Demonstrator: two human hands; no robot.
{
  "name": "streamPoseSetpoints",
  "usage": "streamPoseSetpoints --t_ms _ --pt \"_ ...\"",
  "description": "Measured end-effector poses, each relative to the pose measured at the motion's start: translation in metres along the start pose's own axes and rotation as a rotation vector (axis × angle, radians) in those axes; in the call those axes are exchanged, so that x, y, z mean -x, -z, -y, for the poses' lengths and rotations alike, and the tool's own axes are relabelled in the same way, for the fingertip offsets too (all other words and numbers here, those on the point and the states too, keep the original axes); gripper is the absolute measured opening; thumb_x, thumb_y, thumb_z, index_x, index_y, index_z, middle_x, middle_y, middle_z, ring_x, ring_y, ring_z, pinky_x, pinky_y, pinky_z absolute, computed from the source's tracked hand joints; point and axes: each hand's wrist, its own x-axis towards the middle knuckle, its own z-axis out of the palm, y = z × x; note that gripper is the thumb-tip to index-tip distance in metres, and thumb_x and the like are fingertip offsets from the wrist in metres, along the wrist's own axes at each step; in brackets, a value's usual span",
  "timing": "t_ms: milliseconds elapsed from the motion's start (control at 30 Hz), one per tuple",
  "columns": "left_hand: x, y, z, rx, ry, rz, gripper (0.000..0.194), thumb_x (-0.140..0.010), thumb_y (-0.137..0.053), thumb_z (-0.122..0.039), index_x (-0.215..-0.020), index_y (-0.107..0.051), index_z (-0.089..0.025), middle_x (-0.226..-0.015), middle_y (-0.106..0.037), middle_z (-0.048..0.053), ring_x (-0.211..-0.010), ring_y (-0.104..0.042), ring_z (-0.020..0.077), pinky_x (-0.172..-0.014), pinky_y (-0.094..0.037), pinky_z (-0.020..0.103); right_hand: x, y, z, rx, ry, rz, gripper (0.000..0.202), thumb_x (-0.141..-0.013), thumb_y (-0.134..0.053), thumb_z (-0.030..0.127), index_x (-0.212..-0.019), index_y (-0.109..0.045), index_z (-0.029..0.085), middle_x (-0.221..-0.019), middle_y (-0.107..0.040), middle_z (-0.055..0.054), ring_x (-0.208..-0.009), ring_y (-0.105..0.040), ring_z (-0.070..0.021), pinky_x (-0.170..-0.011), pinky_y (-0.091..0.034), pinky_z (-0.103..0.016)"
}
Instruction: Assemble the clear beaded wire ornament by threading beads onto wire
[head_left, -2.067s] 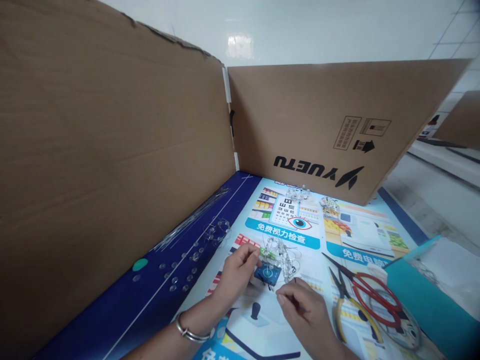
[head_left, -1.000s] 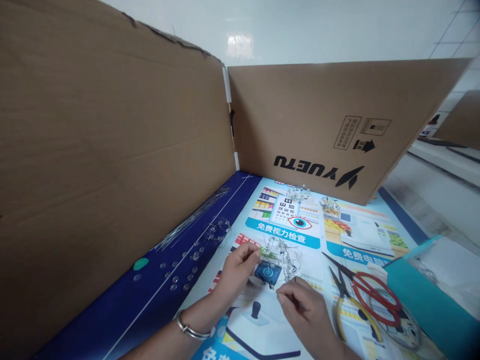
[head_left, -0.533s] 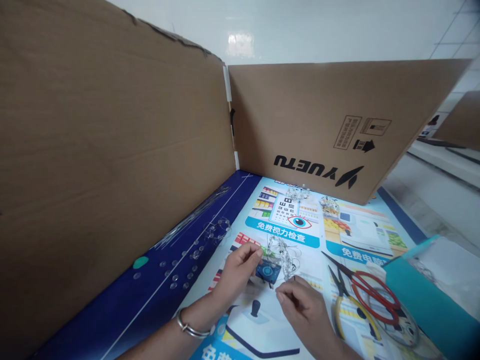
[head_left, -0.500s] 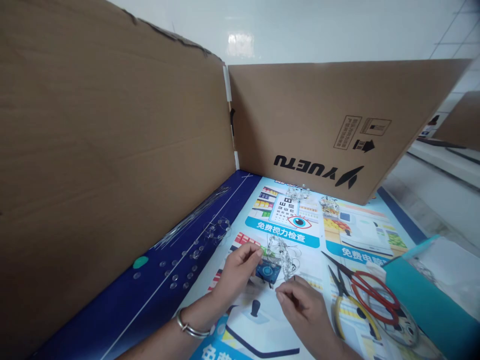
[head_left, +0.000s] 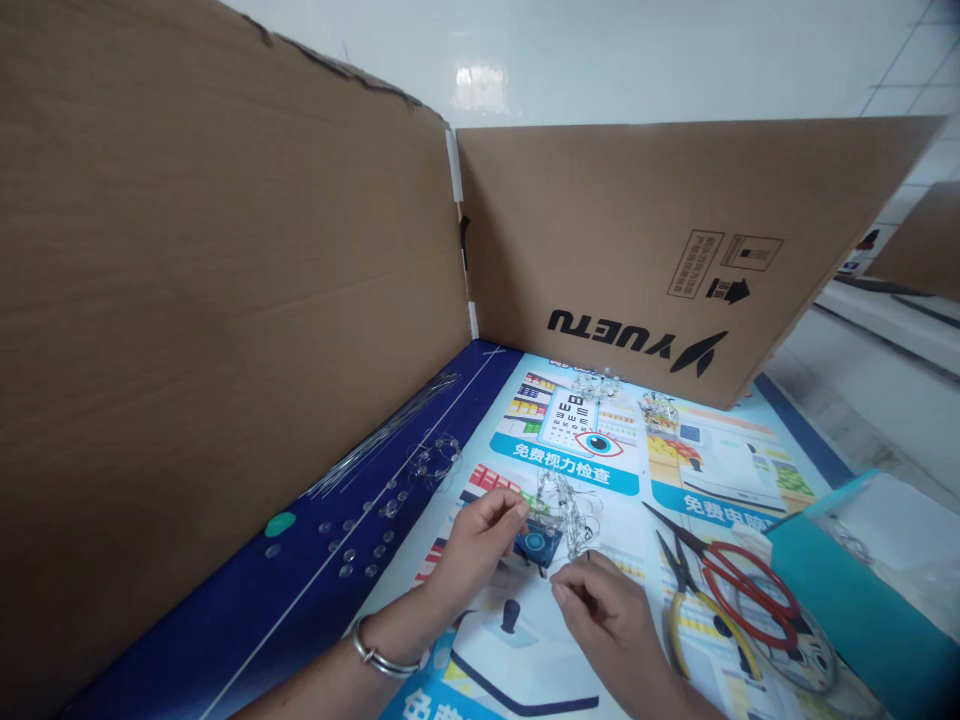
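My left hand [head_left: 480, 540], with a silver bangle [head_left: 382, 652] on the wrist, is closed in a pinch at the near left side of a tangle of wire and clear beads [head_left: 566, 510]. Lower and to the right, my right hand [head_left: 609, 610] is also closed, thumb against the curled fingers. Whatever either pinch holds is too fine to make out. A small gap separates the two hands. Beneath them lies a printed sheet [head_left: 517, 660] with pictures and Chinese text.
Long-nose pliers with yellow handles [head_left: 690, 590] and red-handled scissors [head_left: 750, 580] lie at right beside a teal box [head_left: 862, 590]. Loose clear beads [head_left: 349, 555] and straight wires [head_left: 375, 440] are at left. Cardboard walls [head_left: 615, 200] stand behind and left.
Almost nothing differs. My left hand has shifted very slightly to the right, and my right hand stays in place.
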Motion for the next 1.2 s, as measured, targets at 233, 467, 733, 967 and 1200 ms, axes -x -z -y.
streamPoseSetpoints --t_ms 233,467,733,967,1200 --pt "0.000 0.000 -0.001 -0.012 -0.002 0.013 0.025 -0.084 -0.051 -0.034 -0.070 -0.055 -0.015 -0.057 -0.047 -0.004 -0.048 -0.040 0.0075 -0.047 -0.032 0.018 -0.001 0.000 0.000 -0.009 -0.011 0.003 0.017 -0.084 -0.048 0.021 -0.072 -0.060 0.019 -0.064 -0.052 0.000 -0.057 -0.049 -0.0129 -0.052 -0.037 -0.023" --pt "0.000 0.000 0.003 -0.011 0.020 0.034 0.023 -0.085 -0.050 -0.031 -0.070 -0.055 -0.014 -0.062 -0.054 -0.002 -0.047 -0.042 0.0062 -0.046 -0.033 0.017 -0.002 0.000 0.001 -0.012 -0.029 0.004 0.016 -0.084 -0.048 0.021 -0.072 -0.059 0.019 -0.064 -0.050 0.000 -0.056 -0.048 -0.0127 -0.052 -0.037 -0.023" --pt "0.001 -0.001 0.004 -0.016 0.029 0.061 0.024 -0.084 -0.051 -0.033 -0.068 -0.054 -0.014 -0.059 -0.050 -0.003 -0.043 -0.038 0.0056 -0.043 -0.029 0.017 -0.002 0.001 0.001 -0.008 -0.018 -0.022 0.017 -0.084 -0.048 0.021 -0.073 -0.060 0.020 -0.064 -0.053 0.000 -0.059 -0.050 -0.0133 -0.054 -0.039 -0.023" --pt "0.012 -0.010 -0.004 -0.104 -0.016 0.112 0.019 -0.082 -0.051 -0.027 -0.068 -0.057 -0.016 -0.058 -0.050 -0.002 -0.048 -0.040 0.0081 -0.045 -0.032 0.018 -0.002 0.002 0.001 0.002 -0.016 -0.117 0.013 -0.084 -0.049 0.021 -0.081 -0.061 0.019 -0.067 -0.054 -0.001 -0.059 -0.051 -0.0136 -0.054 -0.041 -0.023" --pt "0.020 -0.018 -0.011 -0.302 -0.165 0.144 0.019 -0.082 -0.050 -0.021 -0.067 -0.061 -0.016 -0.058 -0.053 -0.001 -0.056 -0.046 0.0115 -0.053 -0.037 0.020 0.000 -0.005 -0.005 0.071 0.016 -0.139 0.014 -0.083 -0.048 0.019 -0.090 -0.060 0.018 -0.068 -0.050 -0.001 -0.058 -0.050 -0.0132 -0.053 -0.042 -0.023"
